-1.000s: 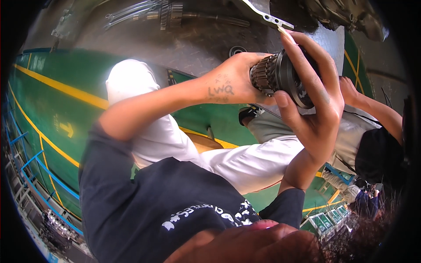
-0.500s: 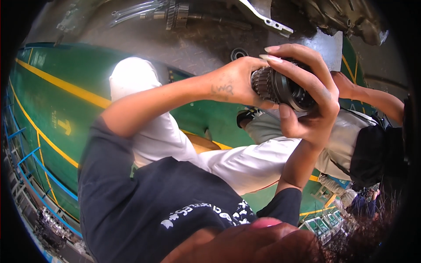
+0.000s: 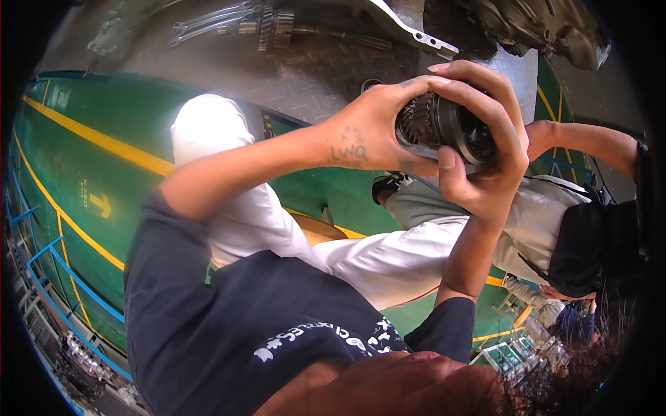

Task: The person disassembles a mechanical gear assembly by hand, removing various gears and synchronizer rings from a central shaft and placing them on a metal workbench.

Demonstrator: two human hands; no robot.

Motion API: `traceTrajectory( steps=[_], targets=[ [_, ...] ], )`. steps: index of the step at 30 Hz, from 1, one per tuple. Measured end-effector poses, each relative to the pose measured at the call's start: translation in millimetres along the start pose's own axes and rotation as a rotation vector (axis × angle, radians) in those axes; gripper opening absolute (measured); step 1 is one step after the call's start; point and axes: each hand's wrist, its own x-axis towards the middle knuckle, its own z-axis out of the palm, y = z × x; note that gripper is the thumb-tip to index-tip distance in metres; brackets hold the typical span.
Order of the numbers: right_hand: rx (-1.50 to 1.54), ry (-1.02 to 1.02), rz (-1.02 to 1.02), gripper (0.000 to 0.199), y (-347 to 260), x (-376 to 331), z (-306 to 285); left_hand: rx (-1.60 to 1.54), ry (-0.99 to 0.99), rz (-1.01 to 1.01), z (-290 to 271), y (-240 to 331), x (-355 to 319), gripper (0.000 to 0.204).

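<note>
As it is held up near the metal tabletop (image 3: 312, 78), the dark steel gear assembly (image 3: 436, 119) is already one piece, fine-toothed left, smooth-ringed right; how fully seated, I can't tell. The left hand (image 3: 371, 128) cups the toothed end; the right hand (image 3: 501, 149) curves widely around the ringed one. Far left lies a geared shaft (image 3: 276, 29).

Two own hands (image 3: 378, 125) (image 3: 510, 151), one gear cluster (image 3: 438, 125)

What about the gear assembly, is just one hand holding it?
No, the left hand and right hand both hold the gear assembly, from opposite sides.
</note>
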Motion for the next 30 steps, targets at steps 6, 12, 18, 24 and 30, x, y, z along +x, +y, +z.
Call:
traceTrajectory(
  steps=[6,12,18,24,30],
  targets=[
    [-0.069,-0.027,0.004,0.054,-1,2,-1,0.022,0.018,0.017,0,2,0,0.069],
    [-0.002,-0.042,0.024,0.057,-2,2,-2,0.03,0.015,0.056,-3,-3,-2,0.071],
    [-0.014,-0.124,0.046,0.061,-3,3,-9,0.08,0.038,0.146,0,-9,1,0.072],
    [0.136,-0.073,0.096,0.085,1,-3,-7,0.103,-0.061,0.016,-5,-1,-1,0.082],
    [0.196,-0.148,0.097,0.092,8,-5,-15,0.066,-0.093,-0.004,-6,2,-2,0.081]
  ],
)
